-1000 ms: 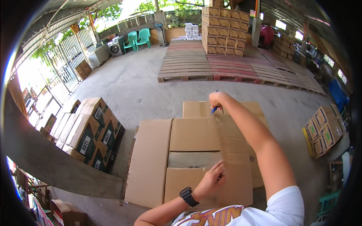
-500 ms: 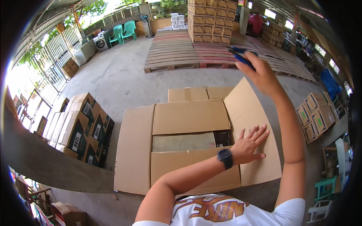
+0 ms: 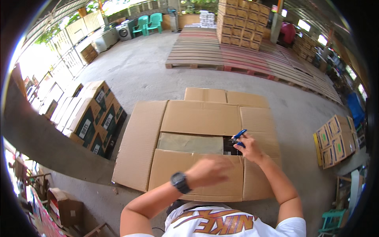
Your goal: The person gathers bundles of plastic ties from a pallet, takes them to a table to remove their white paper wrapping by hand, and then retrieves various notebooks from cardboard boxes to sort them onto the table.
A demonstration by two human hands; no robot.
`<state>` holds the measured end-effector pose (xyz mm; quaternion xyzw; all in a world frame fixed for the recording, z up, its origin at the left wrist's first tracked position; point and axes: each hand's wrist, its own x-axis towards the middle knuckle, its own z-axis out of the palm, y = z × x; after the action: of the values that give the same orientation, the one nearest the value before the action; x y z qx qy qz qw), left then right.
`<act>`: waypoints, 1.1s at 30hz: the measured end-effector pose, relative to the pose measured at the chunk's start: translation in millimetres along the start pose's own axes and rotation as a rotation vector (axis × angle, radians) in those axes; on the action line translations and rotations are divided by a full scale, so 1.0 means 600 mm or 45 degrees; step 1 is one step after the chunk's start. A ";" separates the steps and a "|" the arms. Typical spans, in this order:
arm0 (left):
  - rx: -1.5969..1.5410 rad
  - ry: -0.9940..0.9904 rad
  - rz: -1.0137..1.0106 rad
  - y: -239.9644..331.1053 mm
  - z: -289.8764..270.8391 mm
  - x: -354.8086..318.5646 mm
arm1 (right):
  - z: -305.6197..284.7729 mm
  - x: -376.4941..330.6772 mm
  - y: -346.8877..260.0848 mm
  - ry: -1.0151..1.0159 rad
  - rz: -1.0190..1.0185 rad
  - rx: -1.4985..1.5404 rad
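A large cardboard box (image 3: 197,173) lies before me with its flaps folded outward. Inside its central gap show a greyish-tan panel (image 3: 191,143) and a dark printed surface (image 3: 227,151). My right hand (image 3: 252,149) grips a pair of blue-handled pliers (image 3: 240,134) at the gap's right end, over the dark surface. Blurred by motion, my left hand (image 3: 209,170), with a black watch on its wrist, hovers over the near flap. Its fingers seem stretched out, and I see nothing in them. The right flap (image 3: 260,173) lies spread beneath my right forearm.
More cardboard (image 3: 205,94) juts out beyond the box. Stacked cartons (image 3: 92,118) stand left and more cartons (image 3: 335,142) right. Wooden pallets (image 3: 197,49) bearing a tall carton stack (image 3: 241,25) lie across the floor ahead. Green chairs (image 3: 154,23) stand at the back.
My right hand has come down with the pliers from high on the right to the box gap. My left hand has left the right flap and moved left; that flap now lies flatter.
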<state>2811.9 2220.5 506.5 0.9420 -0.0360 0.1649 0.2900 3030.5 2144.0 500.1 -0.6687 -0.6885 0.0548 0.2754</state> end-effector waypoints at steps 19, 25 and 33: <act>-0.128 0.261 -0.824 0.378 -0.042 -0.283 | 0.016 0.321 0.182 0.267 0.403 -0.698; 0.110 0.360 -1.084 0.399 0.060 -0.325 | 0.045 0.252 0.103 0.079 0.518 -0.422; 0.573 0.190 -1.327 0.271 0.277 -0.357 | 0.057 0.094 -0.044 0.057 0.439 -0.217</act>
<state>2631.5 1987.1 393.0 0.8597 0.4898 0.0700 0.1271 2994.0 2204.9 500.6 -0.7986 -0.5596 0.0279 0.2197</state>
